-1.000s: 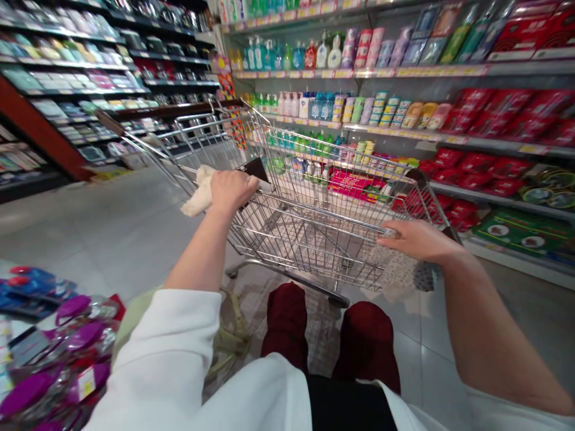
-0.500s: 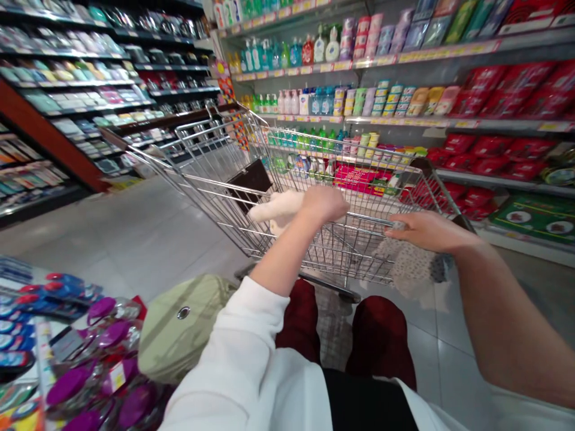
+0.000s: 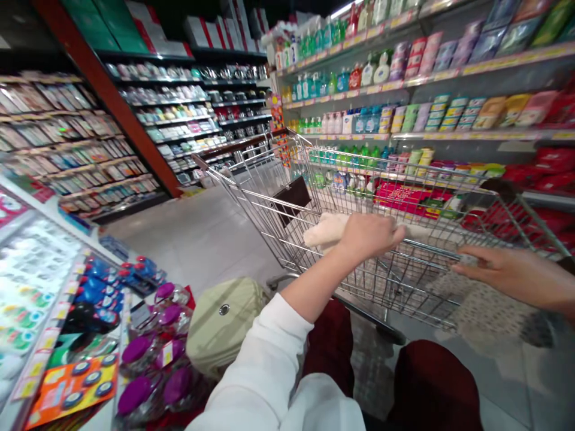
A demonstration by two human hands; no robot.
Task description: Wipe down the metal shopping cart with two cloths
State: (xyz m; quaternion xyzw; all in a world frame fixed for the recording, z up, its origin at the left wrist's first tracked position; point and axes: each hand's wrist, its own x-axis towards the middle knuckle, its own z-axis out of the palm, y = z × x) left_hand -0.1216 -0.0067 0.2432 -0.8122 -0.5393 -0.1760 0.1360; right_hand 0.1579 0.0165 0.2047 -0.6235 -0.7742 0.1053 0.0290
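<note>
My left hand is closed around a cream plush thing, right at the near top rail of a metal shopping cart. Parts of the plush stick out on both sides of the fist; its full shape is hidden. Farther right along the same rail, my right hand has its fingers closed on a grey spotted soft thing, which hangs down outside the cart's wire side. A dark panel is fixed on the cart's inner side. Whether the fingers also grip the rail, I cannot tell.
Shelves of bottles and tubs rise beyond the cart. At lower left stand jars with purple lids, beside a pale green bag. Tiled floor runs between the cart and the left shelves. My knees are close below the cart.
The view has turned left, so cart, hands and shelves sit farther right and more of the left-hand display shows. Both hands keep their holds at the rail.
</note>
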